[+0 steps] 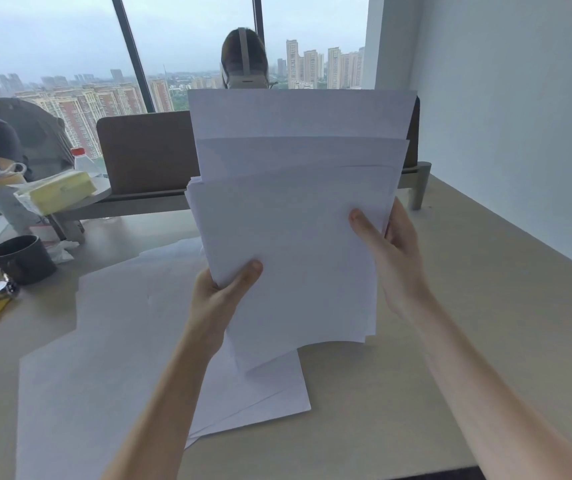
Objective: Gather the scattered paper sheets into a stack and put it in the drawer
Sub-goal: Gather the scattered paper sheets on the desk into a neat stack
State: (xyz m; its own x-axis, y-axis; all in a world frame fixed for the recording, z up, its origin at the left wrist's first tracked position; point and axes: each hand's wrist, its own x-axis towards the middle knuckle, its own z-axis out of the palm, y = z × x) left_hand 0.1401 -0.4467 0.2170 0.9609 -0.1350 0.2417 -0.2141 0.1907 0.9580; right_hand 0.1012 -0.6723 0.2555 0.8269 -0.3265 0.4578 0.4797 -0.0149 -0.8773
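Left hand (220,294) and right hand (390,251) each pinch a side of the uneven paper bundle (295,216), held upright above the worktop (451,341). Its sheets are staggered (more sheets (104,341) lie below), so a loose one could slip out during squaring.

Both arms raised; left hand (220,292) and right hand (393,251) grip with curled fingers.

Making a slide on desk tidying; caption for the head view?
Both hands, left hand and right hand, hold uneven paper sheets upright above the desk.
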